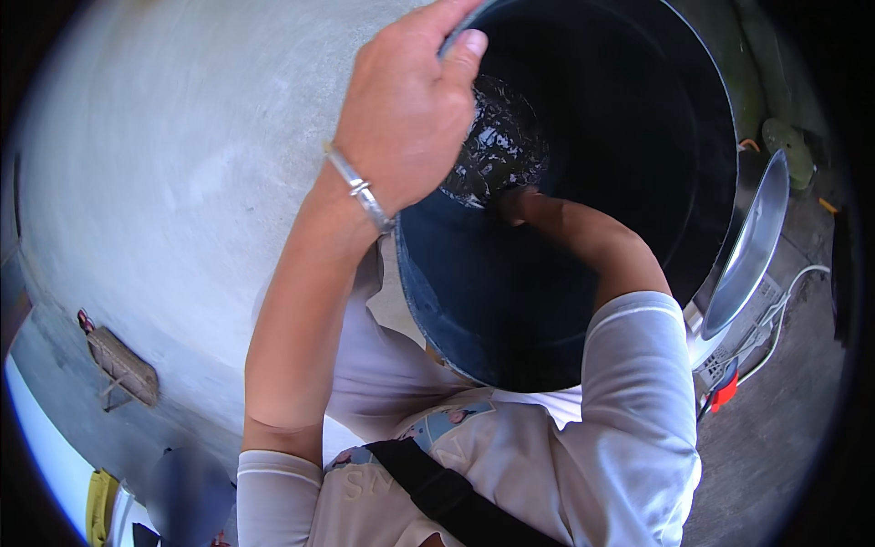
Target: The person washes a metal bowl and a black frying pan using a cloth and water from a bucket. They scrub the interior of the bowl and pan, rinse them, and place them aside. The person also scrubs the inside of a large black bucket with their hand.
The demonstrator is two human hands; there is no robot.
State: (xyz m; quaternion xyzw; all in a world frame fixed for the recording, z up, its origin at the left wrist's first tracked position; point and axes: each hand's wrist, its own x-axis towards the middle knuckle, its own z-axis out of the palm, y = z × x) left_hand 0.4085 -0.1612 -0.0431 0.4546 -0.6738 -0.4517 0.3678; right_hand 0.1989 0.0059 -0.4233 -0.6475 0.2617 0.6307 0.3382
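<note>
A large, deep bucket [638, 118], dark inside, leans with its mouth toward me in front of my body. My left hand [410, 109] grips its upper left rim, the thumb lying along the edge and a silver bracelet on the wrist. Down inside, rippling water [501, 141] catches the light at the bottom. My right arm reaches over the near rim into the bucket, and my right hand [518, 206] is at the water's near edge. Its fingers are hidden in shadow and water, so whether they hold anything does not show.
To the right of the bucket stands a shiny metal basin [752, 251], tilted on edge. Beside it a white cable [780, 333] and a red object [725, 392] lie near the floor. A low brown stool [123, 365] is at the left, and a yellow item [100, 506] shows lower left.
</note>
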